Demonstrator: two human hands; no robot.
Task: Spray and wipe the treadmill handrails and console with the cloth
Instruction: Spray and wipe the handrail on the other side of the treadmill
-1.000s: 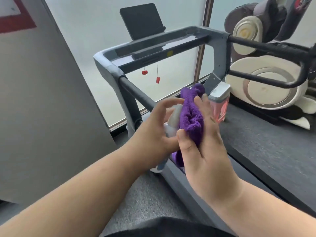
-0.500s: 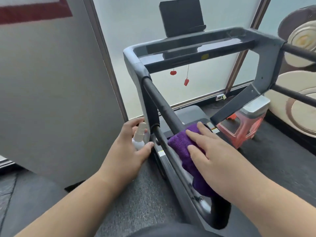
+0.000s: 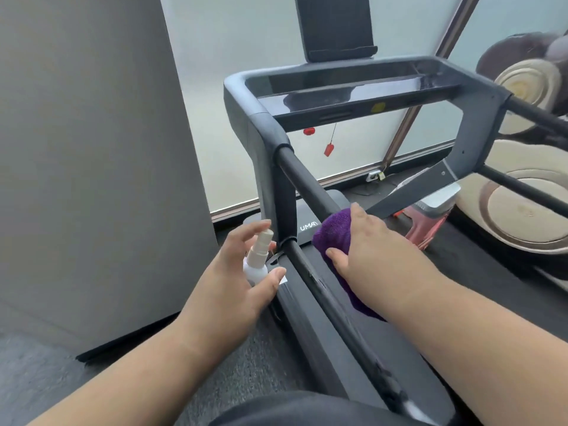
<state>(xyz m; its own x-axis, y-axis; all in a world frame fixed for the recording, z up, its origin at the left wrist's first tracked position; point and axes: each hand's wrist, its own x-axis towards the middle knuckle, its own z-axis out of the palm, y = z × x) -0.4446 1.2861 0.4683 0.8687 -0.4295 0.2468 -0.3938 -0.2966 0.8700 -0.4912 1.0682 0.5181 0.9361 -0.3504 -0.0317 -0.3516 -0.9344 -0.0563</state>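
Note:
The treadmill's left handrail (image 3: 304,176), a black bar, runs from the grey console (image 3: 353,96) toward me. My right hand (image 3: 368,244) holds a purple cloth (image 3: 333,230) wrapped over that rail, thumb on the near side and fingers over the top. Left of the rail, my left hand (image 3: 233,278) grips a small white spray bottle (image 3: 256,256) with its nozzle pointing up and toward the rail. A black tablet holder (image 3: 335,26) stands above the console. The right handrail (image 3: 534,112) crosses the upper right.
A grey panel (image 3: 92,149) stands close on the left. Frosted glass lies behind the treadmill. A red safety clip (image 3: 329,149) dangles under the console. A pink stool (image 3: 430,216) and a cream and brown massage chair (image 3: 522,204) are on the right.
The two hands have separated: the cloth went from the bottle onto the left handrail and slid up it, while the left hand carried the bottle to the rail's left side. The view swung left.

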